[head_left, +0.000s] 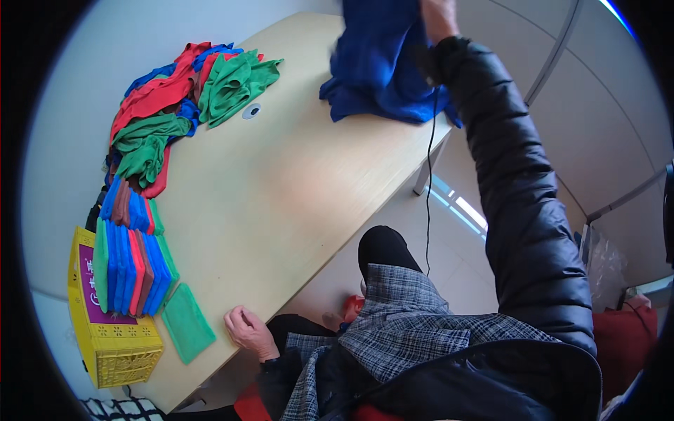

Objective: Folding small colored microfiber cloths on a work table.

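Right hand (440, 19): top edge crops the fingers, so we can't read the grip on the blue cloth (382, 74), itself cropped on top, with its left edge blurred. Cloth pile (151, 102): layers overlap, we can't count them. Folded stack (130, 266) covers part of the yellow crate (130, 354). Black cable (429, 196): we lose both ends. Dark object (668, 210) at right rim: cut off, we can't identify it.

Table (246, 231): pale wood top. Wall (63, 140): white, along table's left edge. Panelled wall (597, 112): beyond right edge. Floor (453, 249): pale, glossy, bright reflections.
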A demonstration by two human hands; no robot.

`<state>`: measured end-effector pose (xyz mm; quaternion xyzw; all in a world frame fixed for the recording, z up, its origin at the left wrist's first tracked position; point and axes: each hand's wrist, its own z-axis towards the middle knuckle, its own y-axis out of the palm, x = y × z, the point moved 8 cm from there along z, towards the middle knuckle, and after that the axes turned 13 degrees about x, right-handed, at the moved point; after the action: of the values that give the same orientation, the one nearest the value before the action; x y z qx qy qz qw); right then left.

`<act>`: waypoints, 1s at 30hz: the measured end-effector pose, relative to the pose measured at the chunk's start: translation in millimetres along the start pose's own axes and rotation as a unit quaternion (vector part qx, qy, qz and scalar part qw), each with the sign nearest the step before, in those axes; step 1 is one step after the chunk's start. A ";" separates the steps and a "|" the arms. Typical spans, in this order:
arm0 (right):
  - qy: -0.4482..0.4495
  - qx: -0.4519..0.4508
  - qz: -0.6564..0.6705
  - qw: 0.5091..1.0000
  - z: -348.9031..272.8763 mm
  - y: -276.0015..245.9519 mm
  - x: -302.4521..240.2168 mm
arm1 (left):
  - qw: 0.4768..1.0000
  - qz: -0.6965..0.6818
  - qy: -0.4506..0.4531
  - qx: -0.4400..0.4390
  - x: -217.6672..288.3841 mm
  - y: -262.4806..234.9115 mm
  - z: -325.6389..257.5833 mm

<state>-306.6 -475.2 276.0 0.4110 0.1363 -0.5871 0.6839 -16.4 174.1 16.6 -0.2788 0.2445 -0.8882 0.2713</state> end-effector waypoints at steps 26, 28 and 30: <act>-0.225 -0.393 -0.586 0.672 -194.6 121.5 239.3 | 0.999 0.027 0.033 -0.008 19.2 13.7 10.3; -0.220 -0.336 -0.578 0.710 -183.5 131.9 234.0 | 0.999 0.031 0.037 -0.010 14.0 15.4 9.8; -0.171 -0.259 -0.524 0.793 -165.7 150.5 206.8 | 0.998 0.048 0.037 -0.016 7.9 10.6 8.1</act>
<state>-63.2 -502.5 94.6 -0.0234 0.3584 -0.8591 0.3646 -13.2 159.2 19.2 -0.2381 0.2812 -0.8799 0.2999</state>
